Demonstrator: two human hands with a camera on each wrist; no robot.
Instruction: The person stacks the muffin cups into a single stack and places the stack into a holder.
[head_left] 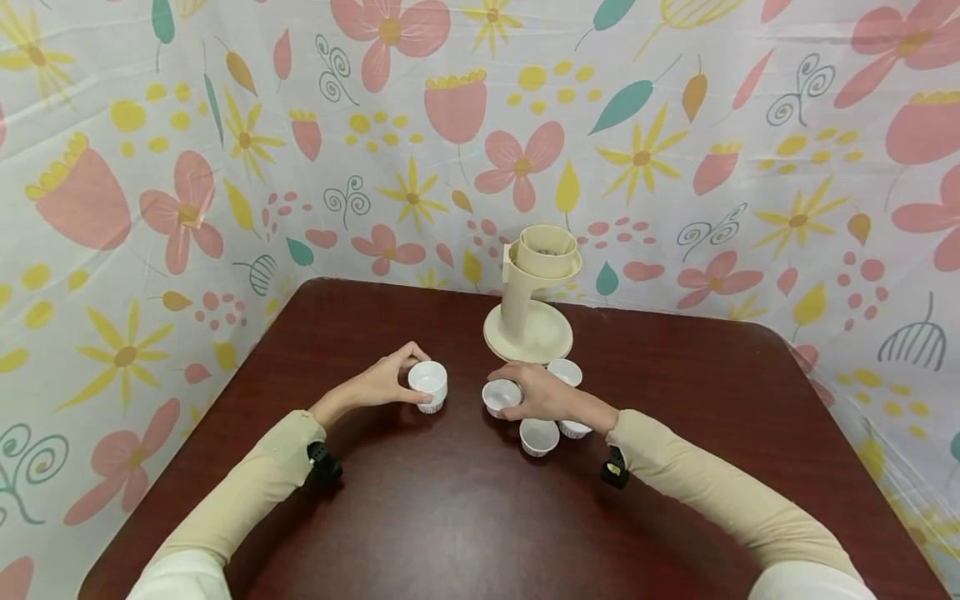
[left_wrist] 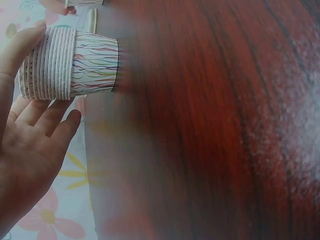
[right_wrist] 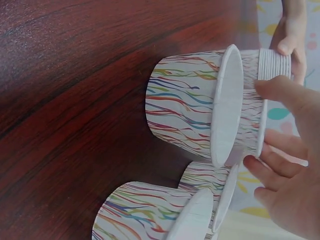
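A nested stack of white paper baking cups (head_left: 428, 387) stands left of the table's middle, gripped by my left hand (head_left: 375, 385) between thumb and fingers. In the left wrist view the stack (left_wrist: 65, 64) shows many close rims and colourful wavy lines on its lowest cup. My right hand (head_left: 542, 392) holds a single paper cup (head_left: 501, 398) by its rim, the thumb on the near side. Around that hand stand loose cups: one in front (head_left: 539, 437), one behind (head_left: 565, 372), and one partly hidden under the wrist (head_left: 576, 429).
A cream stand (head_left: 517, 300) with a round base and a ring holding a cream cup (head_left: 548, 252) rises at the back of the dark wooden table (head_left: 450, 517). Flower-printed cloth (head_left: 517, 100) hangs along the back and left side.
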